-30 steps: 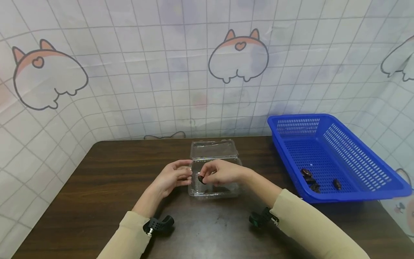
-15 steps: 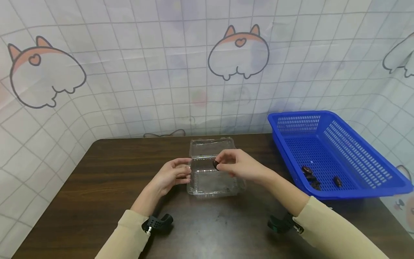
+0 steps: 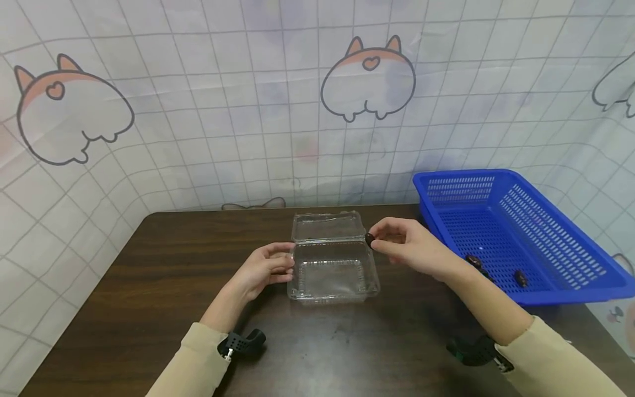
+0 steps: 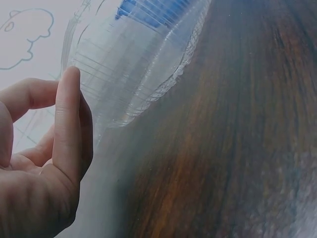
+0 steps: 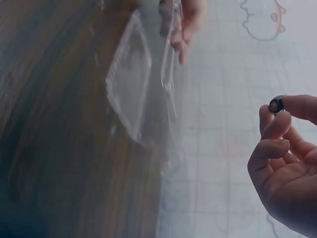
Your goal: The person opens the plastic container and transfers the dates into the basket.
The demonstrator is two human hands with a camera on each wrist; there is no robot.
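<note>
Beyond the right edge of a clear plastic hinged box (image 3: 332,275), my right hand (image 3: 414,245) pinches a small dark brown date (image 3: 369,240) between thumb and fingertips. In the right wrist view the date (image 5: 276,104) shows in the fingertips, off the table. The box lies on the table with its lid (image 3: 328,226) folded back, and nothing shows inside it. My left hand (image 3: 263,270) touches the box's left side with relaxed fingers. In the left wrist view its fingers (image 4: 68,124) stand against the clear wall of the box.
A blue perforated basket (image 3: 565,237) stands at the right of the brown wooden table (image 3: 198,237). Several dark dates (image 3: 521,278) lie on its floor, partly hidden by my right arm. A wall covering (image 3: 223,127) with a grid pattern rises behind the table.
My right hand has moved right, from over the inside of the box to beyond its right edge, still pinching the date. My left hand has stayed at the box's left side.
</note>
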